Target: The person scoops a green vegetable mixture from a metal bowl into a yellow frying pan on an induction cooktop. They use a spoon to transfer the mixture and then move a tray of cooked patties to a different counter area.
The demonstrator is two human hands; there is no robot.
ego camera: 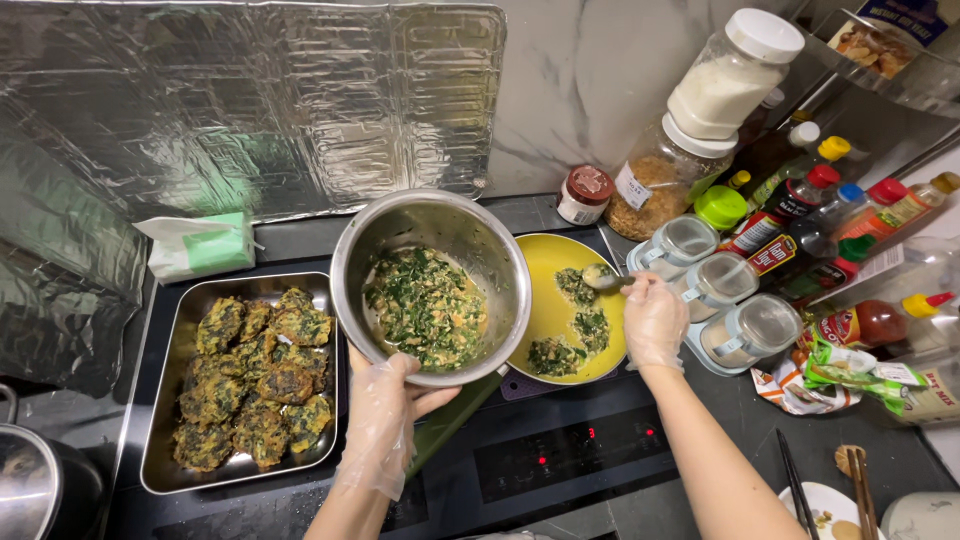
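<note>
- The left hand [385, 405], in a thin clear glove, has its fingers clamped on the near rim of a shiny steel bowl [432, 285] of wet chopped-green batter, held above the dark stove top.
- The right hand [652, 320], fingers closed on a spoon [603, 278], drops batter into the yellow pan [560, 300] beside the bowl; three lumpy mounds lie there.
- Judged step: portioning patties; the pan has room for another scoop.
- Browned, crusty patties fill the steel tray [160, 400] at the counter's left.

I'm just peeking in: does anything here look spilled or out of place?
Nothing looks spilled. The left hand holds the steel bowl of green mixture tilted above the stove, and the right hand spoons portions into the yellow pan.
</note>
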